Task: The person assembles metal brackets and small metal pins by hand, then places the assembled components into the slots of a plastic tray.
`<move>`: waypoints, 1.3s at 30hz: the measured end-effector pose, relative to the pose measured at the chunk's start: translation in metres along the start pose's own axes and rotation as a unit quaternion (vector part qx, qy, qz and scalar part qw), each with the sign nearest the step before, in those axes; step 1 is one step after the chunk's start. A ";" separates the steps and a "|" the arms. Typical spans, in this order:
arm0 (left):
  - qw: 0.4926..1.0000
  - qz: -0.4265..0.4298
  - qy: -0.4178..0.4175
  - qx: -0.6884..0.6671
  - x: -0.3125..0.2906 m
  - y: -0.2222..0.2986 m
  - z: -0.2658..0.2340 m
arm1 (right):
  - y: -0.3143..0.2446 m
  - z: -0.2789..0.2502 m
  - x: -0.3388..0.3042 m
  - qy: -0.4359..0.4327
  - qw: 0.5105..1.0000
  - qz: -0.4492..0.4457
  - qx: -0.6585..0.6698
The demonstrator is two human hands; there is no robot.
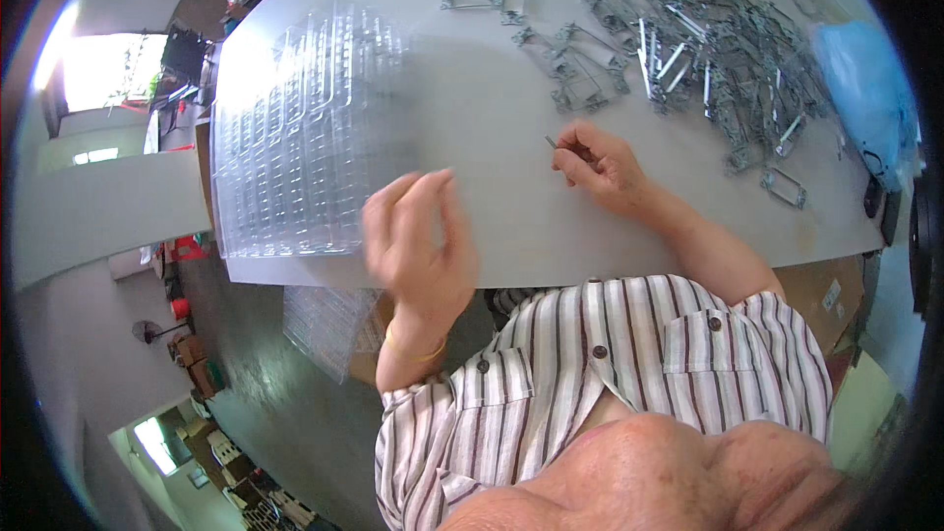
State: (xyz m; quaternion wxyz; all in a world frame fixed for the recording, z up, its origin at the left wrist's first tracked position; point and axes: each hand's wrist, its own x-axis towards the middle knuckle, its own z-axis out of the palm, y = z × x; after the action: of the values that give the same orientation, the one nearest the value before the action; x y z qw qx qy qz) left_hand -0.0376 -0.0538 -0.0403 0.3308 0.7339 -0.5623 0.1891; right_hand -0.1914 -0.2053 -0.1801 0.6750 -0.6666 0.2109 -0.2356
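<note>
1. My right hand (595,169) pinches a small metal pin (551,142) on the table (472,118).
2. My left hand (418,241) hovers blurred, fingers loosely spread, holding nothing.
3. The metal frames (688,39) lie heaped; the clear trays (295,138) look unfilled, so most remains.

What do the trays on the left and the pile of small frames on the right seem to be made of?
The trays look like thin clear plastic: they are see-through, glossy, and moulded into rows of pockets. The frames look like bare metal, probably plated steel: grey-silver with bright glints on flat strips. The small pin in the right hand seems metal too, but it is too small to be sure.
</note>
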 end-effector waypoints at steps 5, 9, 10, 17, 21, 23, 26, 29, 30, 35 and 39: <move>0.987 -0.055 -0.096 -0.119 0.010 -0.011 0.105 | -0.003 -0.002 -0.001 0.049 0.995 -0.042 0.077; 0.954 -0.132 -0.217 -0.160 0.014 -0.009 0.139 | -0.008 -0.004 0.000 0.126 0.979 -0.022 0.161; 0.953 -0.131 -0.222 -0.162 0.013 -0.008 0.145 | -0.008 -0.005 0.000 0.141 0.970 -0.016 0.197; 0.966 0.022 -0.233 -0.114 0.007 -0.012 0.173 | -0.003 -0.005 -0.001 0.133 0.967 -0.008 0.216; 0.960 0.030 -0.254 -0.113 0.006 -0.017 0.180 | -0.002 -0.002 -0.002 0.122 0.973 0.002 0.197; 0.965 0.049 -0.231 -0.115 0.004 -0.018 0.179 | -0.006 -0.002 -0.003 0.123 0.974 0.001 0.188; 0.967 0.030 -0.214 -0.135 0.006 -0.020 0.173 | -0.008 -0.002 0.001 0.121 0.973 0.009 0.197; 0.956 -0.042 -0.212 -0.200 0.009 -0.016 0.160 | -0.007 -0.002 0.000 0.116 0.977 0.002 0.178; 0.944 -0.084 -0.214 -0.237 0.010 -0.014 0.155 | -0.008 -0.003 -0.002 0.114 0.981 -0.008 0.157; 0.817 -0.300 -0.270 -0.411 0.004 -0.022 0.134 | -0.004 -0.010 0.000 0.157 0.975 -0.072 0.141; 0.677 -0.387 -0.327 -0.533 -0.005 -0.034 0.122 | -0.011 -0.019 0.011 0.245 0.955 -0.109 0.129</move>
State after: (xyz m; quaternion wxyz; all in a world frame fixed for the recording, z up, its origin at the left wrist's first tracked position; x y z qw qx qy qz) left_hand -0.0179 -0.1302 -0.1397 0.5049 0.6001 -0.3060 -0.5397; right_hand -0.1941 -0.2272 -0.1695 0.6528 -0.5146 0.2640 -0.4892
